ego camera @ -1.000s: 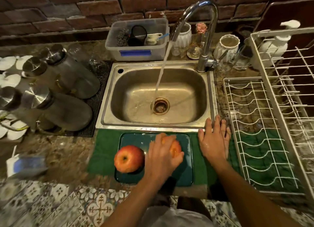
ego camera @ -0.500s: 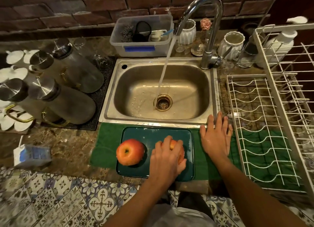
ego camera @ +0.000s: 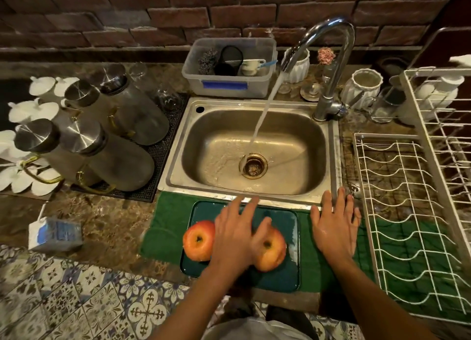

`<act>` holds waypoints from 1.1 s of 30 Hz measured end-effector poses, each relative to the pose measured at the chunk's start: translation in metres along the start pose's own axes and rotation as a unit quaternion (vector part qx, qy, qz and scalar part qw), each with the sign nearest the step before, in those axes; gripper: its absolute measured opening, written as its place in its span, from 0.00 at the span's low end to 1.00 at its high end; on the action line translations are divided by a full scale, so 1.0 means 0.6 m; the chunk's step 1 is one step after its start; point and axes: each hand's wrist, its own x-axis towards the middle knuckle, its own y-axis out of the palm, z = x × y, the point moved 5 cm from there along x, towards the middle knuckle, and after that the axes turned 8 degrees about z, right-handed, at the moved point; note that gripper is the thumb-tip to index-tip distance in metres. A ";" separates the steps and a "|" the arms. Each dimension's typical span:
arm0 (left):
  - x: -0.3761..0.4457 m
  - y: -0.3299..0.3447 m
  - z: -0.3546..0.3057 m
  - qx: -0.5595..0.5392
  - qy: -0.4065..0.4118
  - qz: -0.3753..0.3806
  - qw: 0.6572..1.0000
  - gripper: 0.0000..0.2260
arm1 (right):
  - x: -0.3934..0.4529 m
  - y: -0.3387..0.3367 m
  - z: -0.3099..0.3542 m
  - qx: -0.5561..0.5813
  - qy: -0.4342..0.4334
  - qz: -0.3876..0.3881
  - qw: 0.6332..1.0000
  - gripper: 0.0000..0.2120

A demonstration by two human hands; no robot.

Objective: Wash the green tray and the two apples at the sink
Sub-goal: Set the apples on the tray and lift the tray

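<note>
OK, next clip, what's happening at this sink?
A person stands at the sink with the tap running into the empty basin. Two apples sit on the green tray in front of it. The left hand is spread open over the tray between the apples; the right hand lies flat on the green cloth beside it. Neither hand grips anything.

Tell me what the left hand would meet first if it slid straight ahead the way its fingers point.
Probably the front rim of the sink: the left hand, open above the green tray between the two apples, points at it, fingertips already at the tray's far edge. Its height is unclear.
</note>
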 end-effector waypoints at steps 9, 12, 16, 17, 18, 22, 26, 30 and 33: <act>0.139 -0.134 0.220 0.004 -0.065 -0.057 0.996 0.28 | 0.000 -0.004 0.005 -0.027 0.014 0.012 0.999 0.31; 0.163 -0.108 0.266 0.055 -0.075 -0.010 0.996 0.33 | 0.003 -0.006 0.007 -0.036 0.020 0.022 0.999 0.33; 0.182 -0.070 0.296 0.101 -0.073 0.020 0.992 0.34 | 0.005 -0.009 0.009 -0.039 0.030 0.030 0.998 0.34; 0.184 -0.063 0.299 0.109 -0.073 0.025 0.991 0.34 | 0.004 -0.010 0.010 -0.036 0.028 0.031 0.998 0.33; 0.186 -0.057 0.300 0.115 -0.075 0.030 0.990 0.34 | 0.003 -0.011 0.011 -0.035 0.028 0.031 0.998 0.32; 0.183 -0.039 0.295 0.137 -0.086 0.039 0.986 0.34 | 0.005 -0.013 0.014 -0.058 0.052 0.043 0.996 0.31; 0.183 -0.032 0.291 0.155 -0.096 0.050 0.982 0.33 | 0.002 -0.017 0.019 -0.050 0.052 0.052 0.996 0.29; 0.184 -0.031 0.293 0.156 -0.100 0.046 0.982 0.33 | 0.003 -0.021 0.021 -0.014 0.058 0.066 0.996 0.26; 0.184 -0.029 0.294 0.164 -0.103 0.051 0.980 0.33 | 0.024 -0.046 0.034 0.096 0.071 0.025 0.992 0.18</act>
